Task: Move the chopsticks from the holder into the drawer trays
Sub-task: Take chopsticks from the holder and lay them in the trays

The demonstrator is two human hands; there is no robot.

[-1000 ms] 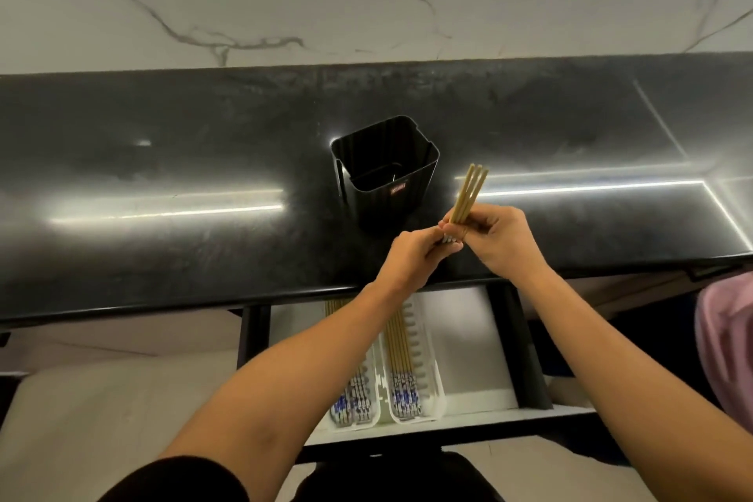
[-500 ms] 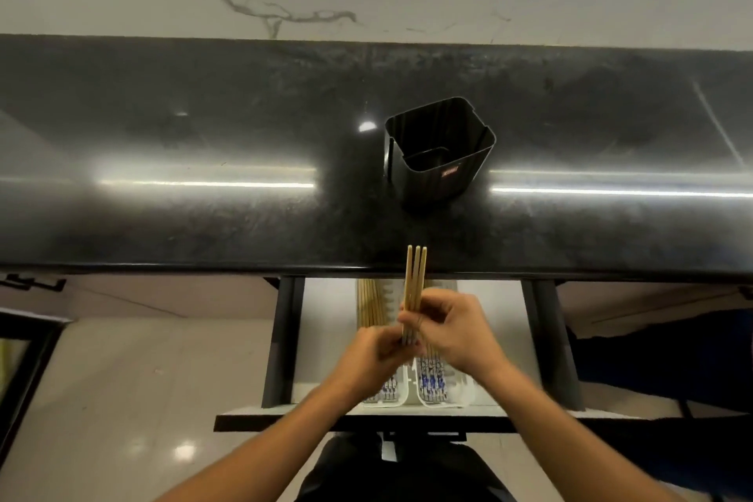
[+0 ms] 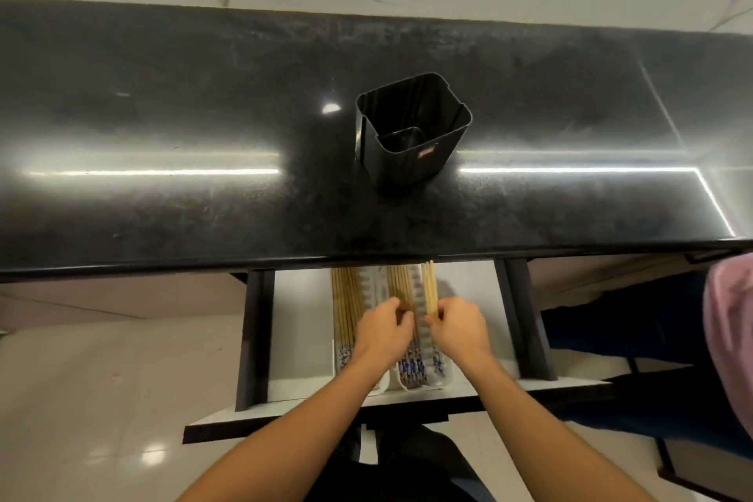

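Fingers [image 3: 432, 321] around chopsticks [image 3: 428, 286] above tray [image 3: 442, 378]

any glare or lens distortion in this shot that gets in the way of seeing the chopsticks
Head view: bright strip-light streaks and a glare spot reflect off the black countertop, not the drawer. Wide-angle bending curves the counter edge. The chopsticks in the white trays are evenly lit but slightly soft; both hands cover their middles.

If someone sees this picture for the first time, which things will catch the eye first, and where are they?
First, the two bare hands, left hand and right hand, low in the centre over the open white drawer, the right one holding a small bundle of pale wooden chopsticks above the white plastic trays. Next, the black square plastic holder, apparently empty, upright on the glossy black countertop.
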